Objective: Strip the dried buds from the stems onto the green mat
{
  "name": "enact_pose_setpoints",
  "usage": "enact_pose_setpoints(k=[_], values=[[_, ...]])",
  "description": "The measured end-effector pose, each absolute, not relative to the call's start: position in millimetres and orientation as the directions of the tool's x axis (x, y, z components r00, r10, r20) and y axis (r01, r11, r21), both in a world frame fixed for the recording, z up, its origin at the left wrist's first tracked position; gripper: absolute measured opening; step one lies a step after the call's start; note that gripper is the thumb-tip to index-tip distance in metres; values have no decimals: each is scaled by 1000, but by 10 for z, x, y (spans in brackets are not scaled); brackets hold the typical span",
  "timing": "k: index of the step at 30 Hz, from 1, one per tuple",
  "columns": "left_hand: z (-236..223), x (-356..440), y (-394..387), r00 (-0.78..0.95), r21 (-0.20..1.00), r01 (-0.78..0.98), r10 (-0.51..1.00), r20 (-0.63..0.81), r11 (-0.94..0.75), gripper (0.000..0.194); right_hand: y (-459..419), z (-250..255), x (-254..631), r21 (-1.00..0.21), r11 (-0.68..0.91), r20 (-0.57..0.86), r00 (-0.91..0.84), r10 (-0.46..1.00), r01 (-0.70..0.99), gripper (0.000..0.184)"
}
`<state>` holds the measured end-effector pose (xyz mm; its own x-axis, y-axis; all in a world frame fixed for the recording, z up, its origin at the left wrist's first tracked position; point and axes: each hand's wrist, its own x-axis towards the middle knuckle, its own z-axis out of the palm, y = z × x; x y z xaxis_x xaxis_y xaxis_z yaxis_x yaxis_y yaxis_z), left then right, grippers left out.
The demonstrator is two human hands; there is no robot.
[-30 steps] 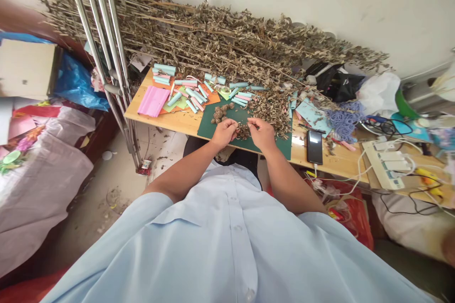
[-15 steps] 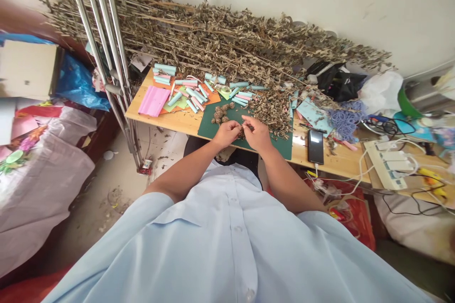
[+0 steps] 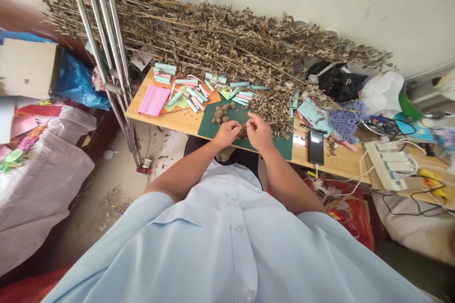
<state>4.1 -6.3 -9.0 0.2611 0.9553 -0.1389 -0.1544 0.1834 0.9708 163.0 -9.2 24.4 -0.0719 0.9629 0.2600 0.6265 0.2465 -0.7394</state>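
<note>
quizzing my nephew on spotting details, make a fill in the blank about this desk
The left hand and right hand meet above the ____ cutting mat.
A black smartphone lies on the wooden table to the ____ of the mat.
The ribbed paper sheet near the table's left end is ____.

green, right, pink

Polished steel tubes (image 3: pixel 103 42) at upper left, bright and glossy. Across the top, brittle dried stems (image 3: pixel 213 42), rough and matt. Below them, a smooth pale wooden tabletop (image 3: pixel 341 165) and a matt green cutting mat (image 3: pixel 227 118). Matt pink paper (image 3: pixel 153 100) at its left end; at right, a glossy black phone (image 3: pixel 316 147) and a white plastic power strip (image 3: pixel 386 165). Lower centre, a smooth light-blue cloth shirt (image 3: pixel 234 246). Far left, a shiny blue plastic bag (image 3: pixel 80 85).
</note>
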Motion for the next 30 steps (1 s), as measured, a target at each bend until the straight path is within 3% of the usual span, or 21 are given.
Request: enact_pose_setpoints(k=[14, 18, 23, 30], values=[[-46, 80, -38, 187, 953, -228, 969, -159, 200, 22, -63, 189, 1596, -822, 196, 236, 6, 972, 534, 42], [-46, 71, -21, 239, 947, -223, 954, -178, 233, 28, -67, 169, 1557, -842, 184, 227, 22, 974, 507, 42], [-54, 20, -30, 305, 938, -247, 938, -162, 243, 30, -81, 142, 1519, -778, 250, 323, 27, 946, 576, 35], [-83, 25, -30, 304, 930, -258, 935, -180, 262, 19, -81, 115, 1520, -698, 362, 423, -53, 905, 618, 32]])
